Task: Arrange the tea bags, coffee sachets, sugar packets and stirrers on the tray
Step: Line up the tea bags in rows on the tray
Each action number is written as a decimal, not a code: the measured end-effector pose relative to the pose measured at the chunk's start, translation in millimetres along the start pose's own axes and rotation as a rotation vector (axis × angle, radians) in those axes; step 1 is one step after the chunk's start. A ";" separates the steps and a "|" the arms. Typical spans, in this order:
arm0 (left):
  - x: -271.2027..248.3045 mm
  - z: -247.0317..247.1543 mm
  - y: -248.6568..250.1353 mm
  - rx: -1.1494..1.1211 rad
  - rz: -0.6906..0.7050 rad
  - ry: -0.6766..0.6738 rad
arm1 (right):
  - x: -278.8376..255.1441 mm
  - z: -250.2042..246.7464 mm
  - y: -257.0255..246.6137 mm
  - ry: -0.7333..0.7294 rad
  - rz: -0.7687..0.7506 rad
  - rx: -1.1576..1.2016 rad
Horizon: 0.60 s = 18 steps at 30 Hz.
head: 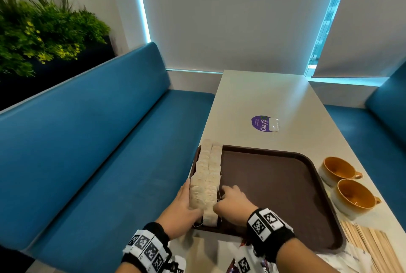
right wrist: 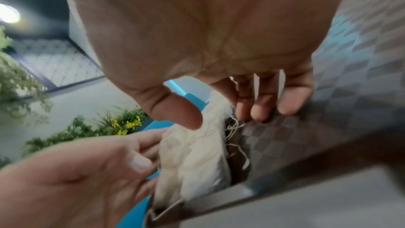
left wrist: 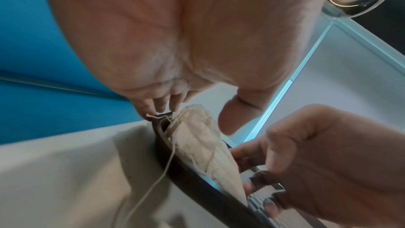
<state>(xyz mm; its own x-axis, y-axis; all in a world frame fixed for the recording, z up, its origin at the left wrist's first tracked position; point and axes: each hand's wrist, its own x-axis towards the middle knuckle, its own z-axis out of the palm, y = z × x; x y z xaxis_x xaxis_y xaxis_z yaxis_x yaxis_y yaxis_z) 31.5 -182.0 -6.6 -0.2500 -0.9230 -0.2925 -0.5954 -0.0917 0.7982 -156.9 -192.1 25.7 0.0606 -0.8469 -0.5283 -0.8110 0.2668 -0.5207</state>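
Note:
Two tight rows of beige tea bags [head: 206, 180] stand on edge along the left rim of the brown tray [head: 274, 185]. My left hand [head: 186, 200] lies flat against the rows' outer left side, its thumb at the near end. My right hand [head: 230, 200] presses their right side with bent fingers, fingertips down on the tray floor. In the left wrist view the tea bags [left wrist: 197, 141] sit inside the tray rim [left wrist: 197, 185], strings trailing out. The right wrist view shows my right thumb on the tea bags [right wrist: 197, 153]. Wooden stirrers [head: 369, 244] lie right of the tray.
Two orange-lined cups [head: 336, 169] [head: 353, 198] stand at the tray's right. A small white packet [head: 274, 124] lies on a purple sticker beyond the tray. Sachets in plastic wrap [head: 243, 257] sit at the table's near edge. A blue bench [head: 109, 141] runs along the left.

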 end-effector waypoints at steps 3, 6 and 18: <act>-1.2 -0.9 10.5 0.007 -0.008 -0.012 | 5.7 -3.8 -8.0 -0.015 -0.039 -0.015; 0.1 -0.5 11.2 -0.006 -0.009 -0.010 | 9.4 -3.4 -13.0 -0.024 -0.044 -0.048; -1.8 -2.6 9.8 -0.047 -0.002 -0.016 | 43.6 -18.4 -11.2 -0.018 -0.026 -0.011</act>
<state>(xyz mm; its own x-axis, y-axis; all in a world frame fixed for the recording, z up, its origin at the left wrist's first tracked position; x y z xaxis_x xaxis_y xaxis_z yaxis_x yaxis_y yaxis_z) 28.1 -182.2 3.2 -0.2607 -0.9168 -0.3024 -0.5593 -0.1119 0.8214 -155.8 -240.5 20.9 0.0920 -0.8451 -0.5266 -0.8151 0.2399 -0.5273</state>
